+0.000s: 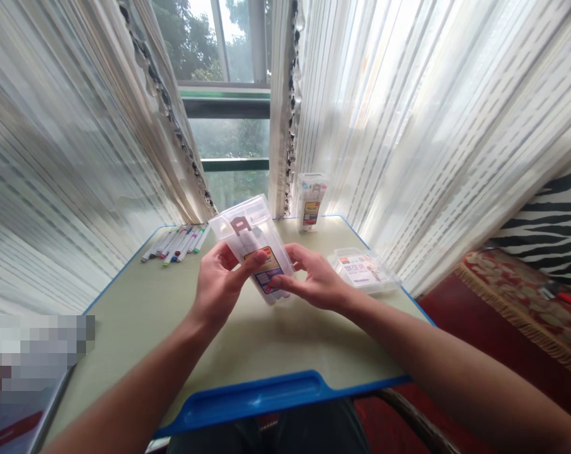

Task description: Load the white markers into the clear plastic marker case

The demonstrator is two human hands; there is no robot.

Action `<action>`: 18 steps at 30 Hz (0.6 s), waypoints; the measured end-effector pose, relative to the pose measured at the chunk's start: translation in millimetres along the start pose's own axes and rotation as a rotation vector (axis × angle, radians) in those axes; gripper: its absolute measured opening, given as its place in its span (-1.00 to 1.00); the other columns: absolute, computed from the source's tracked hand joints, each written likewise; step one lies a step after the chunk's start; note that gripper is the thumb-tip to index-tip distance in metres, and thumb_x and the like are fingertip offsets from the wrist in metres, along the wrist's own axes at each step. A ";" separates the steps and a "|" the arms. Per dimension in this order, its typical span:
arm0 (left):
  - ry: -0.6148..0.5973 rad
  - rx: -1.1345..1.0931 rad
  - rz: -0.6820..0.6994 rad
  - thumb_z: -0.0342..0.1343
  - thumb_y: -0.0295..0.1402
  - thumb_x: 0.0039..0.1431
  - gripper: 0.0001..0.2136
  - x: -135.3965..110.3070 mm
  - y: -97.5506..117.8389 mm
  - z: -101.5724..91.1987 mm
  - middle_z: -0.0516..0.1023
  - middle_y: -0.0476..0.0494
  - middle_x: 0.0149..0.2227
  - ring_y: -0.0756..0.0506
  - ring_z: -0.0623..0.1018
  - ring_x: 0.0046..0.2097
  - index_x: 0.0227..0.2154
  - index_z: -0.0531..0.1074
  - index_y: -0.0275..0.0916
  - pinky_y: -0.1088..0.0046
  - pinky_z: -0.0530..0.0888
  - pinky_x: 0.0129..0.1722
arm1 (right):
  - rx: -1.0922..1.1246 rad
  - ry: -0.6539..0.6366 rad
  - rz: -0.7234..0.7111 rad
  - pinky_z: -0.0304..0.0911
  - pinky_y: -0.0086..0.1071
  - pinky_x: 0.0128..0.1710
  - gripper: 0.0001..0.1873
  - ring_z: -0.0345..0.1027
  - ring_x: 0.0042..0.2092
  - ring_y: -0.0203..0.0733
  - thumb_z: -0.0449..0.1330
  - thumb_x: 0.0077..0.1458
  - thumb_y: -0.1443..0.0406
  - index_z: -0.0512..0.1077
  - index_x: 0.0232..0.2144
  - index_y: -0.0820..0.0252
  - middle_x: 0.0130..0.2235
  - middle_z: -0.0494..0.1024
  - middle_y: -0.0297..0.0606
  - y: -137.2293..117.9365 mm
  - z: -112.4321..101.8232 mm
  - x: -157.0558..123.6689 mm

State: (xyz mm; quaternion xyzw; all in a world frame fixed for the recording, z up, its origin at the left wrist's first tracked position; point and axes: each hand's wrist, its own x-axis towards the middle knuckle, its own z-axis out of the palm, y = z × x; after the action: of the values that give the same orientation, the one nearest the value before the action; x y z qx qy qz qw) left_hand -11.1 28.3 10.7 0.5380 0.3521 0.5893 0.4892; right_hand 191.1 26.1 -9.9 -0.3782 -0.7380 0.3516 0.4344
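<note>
A clear plastic marker case (253, 236) with a yellow and blue label is tilted above the table, gripped from both sides. My left hand (222, 277) is closed around its left side, thumb across the label. On the other side my right hand (314, 277) holds it too, its thumb on the label's lower part. Pale shapes show through the plastic, but what is inside I cannot make out well. At the back left lie several white markers (176, 244) with coloured caps, side by side.
A similar clear case (311, 202) stands upright at the back of the table (285, 353). Right of my hands lies a flat clear box (365, 271) with a printed label. A blue rim with a pen groove (252, 398) runs along the near edge. Curtains (384, 126) hang behind.
</note>
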 end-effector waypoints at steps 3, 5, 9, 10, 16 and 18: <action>-0.010 0.054 0.023 0.59 -0.22 -0.11 -0.56 -3.1 2.5 0.5 0.74 -0.17 -0.20 -0.17 0.70 -0.18 -0.21 0.59 -0.29 0.40 0.62 -0.19 | 0.011 0.016 -0.035 0.42 -0.11 -0.06 -0.46 0.55 -0.12 0.00 0.48 0.06 0.04 0.50 -0.04 0.23 -0.10 0.67 -0.12 0.7 0.7 1.5; -0.026 0.089 0.033 0.61 -0.26 -0.16 -0.54 -4.3 4.8 -1.0 0.74 -0.17 -0.20 -0.19 0.71 -0.20 -0.21 0.58 -0.27 0.41 0.62 -0.26 | 0.030 0.022 -0.064 0.44 -0.11 -0.07 -0.44 0.55 -0.11 0.01 0.50 0.03 0.07 0.49 -0.02 0.24 -0.08 0.67 -0.10 0.6 1.3 2.0; -0.059 0.144 0.046 0.60 -0.24 -0.16 -0.53 -4.5 7.4 -4.3 0.74 -0.20 -0.16 -0.25 0.72 -0.15 -0.20 0.56 -0.25 0.33 0.65 -0.20 | 0.071 0.053 -0.096 0.47 -0.12 -0.10 -0.47 0.56 -0.14 -0.01 0.50 0.02 0.02 0.51 -0.10 0.22 -0.14 0.66 -0.14 1.7 3.5 3.3; -0.076 0.154 0.047 0.59 -0.22 -0.15 -0.54 -4.2 7.7 -4.5 0.74 -0.22 -0.15 -0.26 0.72 -0.13 -0.21 0.56 -0.25 0.31 0.65 -0.16 | 0.081 0.065 -0.097 0.47 -0.12 -0.11 -0.47 0.56 -0.15 -0.02 0.50 0.02 0.00 0.52 -0.11 0.22 -0.16 0.66 -0.16 2.3 4.1 3.7; -0.230 0.196 0.064 0.49 -0.16 0.02 -0.57 -2.3 12.1 -1.6 0.71 -0.26 -0.08 -0.32 0.69 -0.01 -0.09 0.56 -0.21 0.22 0.66 -0.09 | 0.154 0.111 -0.104 0.52 -0.14 -0.14 -0.42 0.57 -0.13 -0.02 0.44 0.11 -0.02 0.50 0.02 0.23 -0.09 0.66 -0.09 5.1 3.4 6.1; -0.266 0.209 0.076 0.47 -0.18 0.06 -0.59 0.5 16.0 0.3 0.70 -0.25 -0.09 -0.29 0.68 -0.03 -0.08 0.55 -0.21 0.25 0.66 -0.12 | 0.165 0.118 -0.112 0.53 -0.12 -0.11 -0.36 0.57 -0.07 0.00 0.43 0.13 -0.01 0.46 0.11 0.21 -0.01 0.64 -0.04 4.0 -0.5 8.4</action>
State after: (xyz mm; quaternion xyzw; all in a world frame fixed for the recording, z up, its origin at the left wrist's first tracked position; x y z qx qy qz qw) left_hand -13.9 24.3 25.9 0.6719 0.3230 0.4913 0.4504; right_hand 189.8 35.3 -9.9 -0.3193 -0.6996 0.3636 0.5257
